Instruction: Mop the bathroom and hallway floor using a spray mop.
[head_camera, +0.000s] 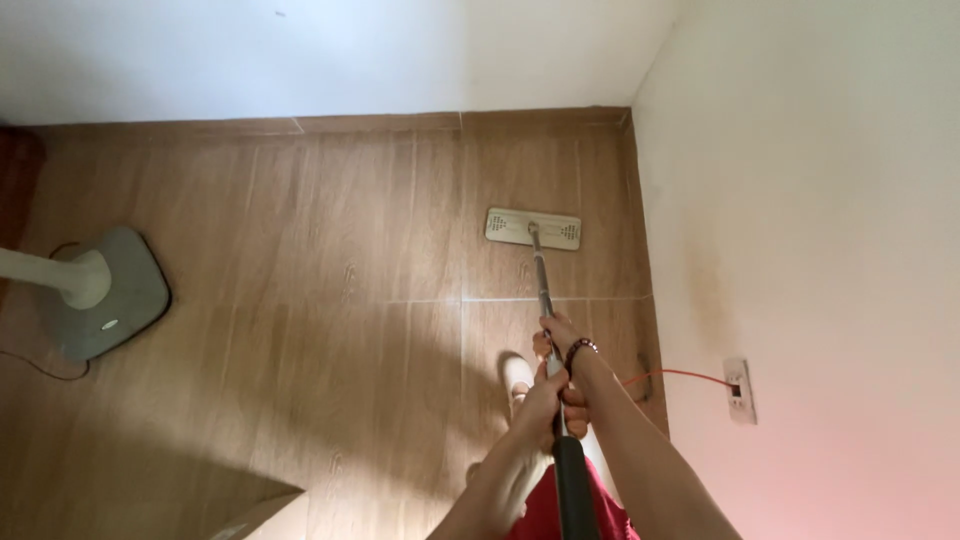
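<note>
A flat mop with a pale rectangular head (533, 228) rests on the wood-look tiled floor near the far right corner. Its grey pole (541, 285) runs back toward me and ends in a black grip (573, 490). My right hand (562, 335), with a dark bead bracelet on the wrist, is closed around the pole higher up. Just below it, my left hand (545, 400) is wrapped around the same pole. A foot in a light slipper (517, 378) shows under the hands.
A standing fan's grey base (105, 295) and white post sit at the left, with a thin cable on the floor. A white wall at the right carries a socket (739, 390) with an orange cord. Skirting lines the far wall.
</note>
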